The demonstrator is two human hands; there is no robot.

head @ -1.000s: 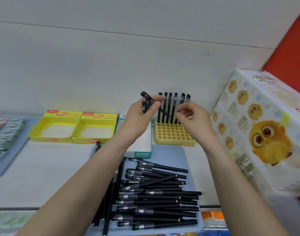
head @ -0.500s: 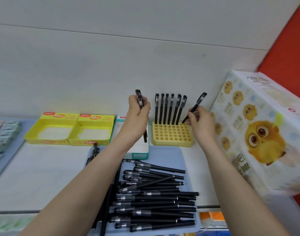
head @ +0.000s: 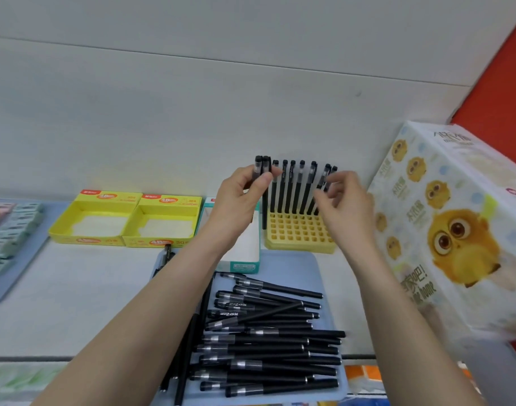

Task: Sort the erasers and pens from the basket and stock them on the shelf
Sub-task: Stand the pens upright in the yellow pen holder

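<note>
A person's left hand point(head: 242, 197) pinched two black pens point(head: 262, 171) upright between thumb and fingers, just left of a yellow holder point(head: 300, 232) that stood at the back of the white shelf point(head: 89, 288). The lower tip of one held pen hung beside the holder's left edge. A row point(head: 291, 186) of black pens stood in the holder's rear holes, fanning slightly to the right, while the holes in front of them were unfilled. The right hand point(head: 347, 206), fingers curled, pinched the end pen point(head: 327, 171) on the right of that row.

Below the forearms, a pile point(head: 268, 341) of capped black pens lay mostly crosswise on a blue tray point(head: 294, 262) at the front of the shelf. A few more lay lengthwise along the tray's left side. A teal box point(head: 242, 266) sat just beside the holder, partly hidden by the left wrist. Left of it, two open yellow boxes point(head: 128, 218) stood side by side and touching, both white inside. At the far left, pastel erasers point(head: 7, 227) lay in rows on a second tray point(head: 5, 288). On the right, near the holder, was a large pack point(head: 455, 230) printed with yellow chicks.
</note>
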